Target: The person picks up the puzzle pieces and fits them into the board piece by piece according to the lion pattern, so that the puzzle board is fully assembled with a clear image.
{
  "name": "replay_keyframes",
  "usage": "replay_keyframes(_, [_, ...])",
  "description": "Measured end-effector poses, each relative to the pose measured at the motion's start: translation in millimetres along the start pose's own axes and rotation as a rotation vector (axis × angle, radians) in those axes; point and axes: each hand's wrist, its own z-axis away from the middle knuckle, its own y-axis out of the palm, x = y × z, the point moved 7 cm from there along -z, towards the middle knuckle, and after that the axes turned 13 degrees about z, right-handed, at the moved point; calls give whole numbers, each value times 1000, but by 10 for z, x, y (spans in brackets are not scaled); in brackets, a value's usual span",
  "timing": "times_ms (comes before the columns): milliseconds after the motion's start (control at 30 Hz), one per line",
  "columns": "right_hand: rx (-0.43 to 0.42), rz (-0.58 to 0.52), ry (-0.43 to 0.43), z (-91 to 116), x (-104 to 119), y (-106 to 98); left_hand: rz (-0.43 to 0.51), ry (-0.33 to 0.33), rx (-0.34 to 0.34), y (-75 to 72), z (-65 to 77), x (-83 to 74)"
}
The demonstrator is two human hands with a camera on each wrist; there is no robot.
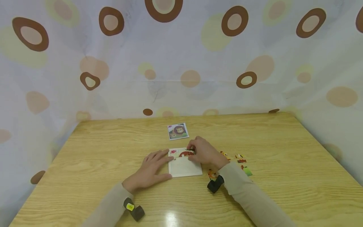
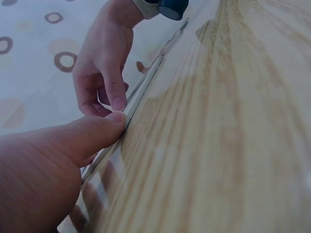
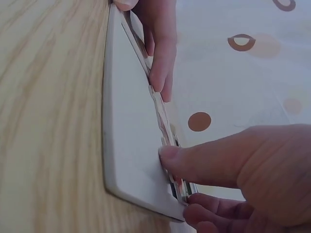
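Note:
A white puzzle board [image 1: 185,168] lies on the table, with joined puzzle pieces [image 1: 173,152] showing pink and a lion's red-brown mane along its far edge. My left hand [image 1: 153,167] rests at the board's left side, fingers extended over the corner and the placed pieces, thumb at the near left edge. At the far right corner my right hand [image 1: 204,152] pinches a puzzle piece between thumb and fingers, partly hidden under them. In the right wrist view the right thumb [image 3: 194,162] presses at the row's near edge, over the white board [image 3: 131,121].
A picture card [image 1: 178,131] with a lion lies beyond the board. Several loose puzzle pieces [image 1: 240,157] are scattered to the right, some partly behind the right wrist. A patterned curtain [image 1: 181,56] hangs behind the wooden table [image 1: 113,138].

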Motion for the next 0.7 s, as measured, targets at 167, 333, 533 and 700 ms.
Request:
replay_keyframes(167, [3, -34, -18, -8, -22, -3, -3, 4, -5, 0, 0, 2])
replay_keyframes(333, [-6, -55, -29, -15, -43, 15, -3, 5, -8, 11, -1, 19])
replay_keyframes(533, [-12, -56, -28, -22, -56, 35, -9, 11, -5, 12, -1, 14])
replay_keyframes(700, [-19, -38, -34, -25, -63, 39, -15, 18, -8, 8, -2, 11])
